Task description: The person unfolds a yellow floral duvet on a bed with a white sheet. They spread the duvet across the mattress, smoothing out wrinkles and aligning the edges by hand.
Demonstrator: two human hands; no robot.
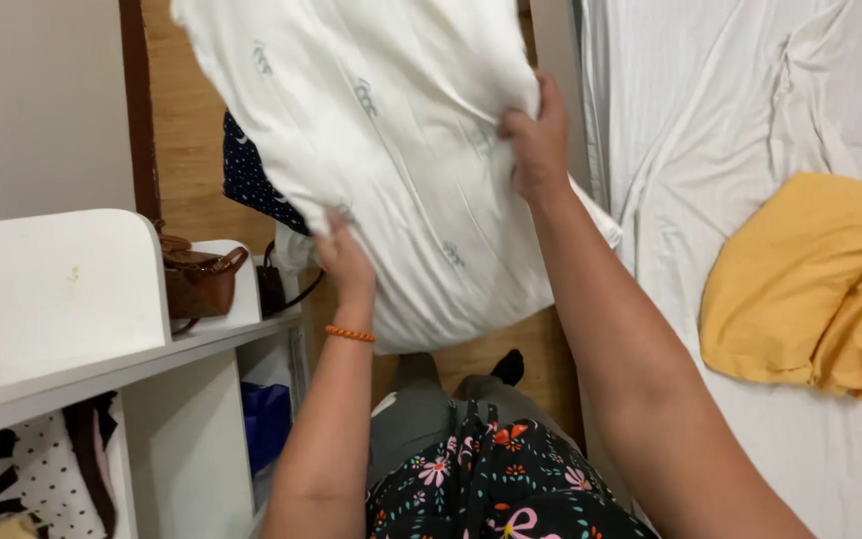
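Note:
A large white pillow [391, 130] with faint grey marks fills the upper middle of the head view, held up in the air. My left hand [343, 258], with an orange bead bracelet at the wrist, grips its lower edge. Gripping the pillow's right side higher up is my right hand [536, 140]. A dark blue dotted cloth [251, 180] shows behind the pillow on the left.
A white shelf unit [82, 299] stands at the left, with a brown handbag [197, 279] on top and folded clothes in its compartments. A bed with a white sheet [710, 150] lies on the right, and a yellow pillow [810, 279] rests on it. Wooden floor shows below.

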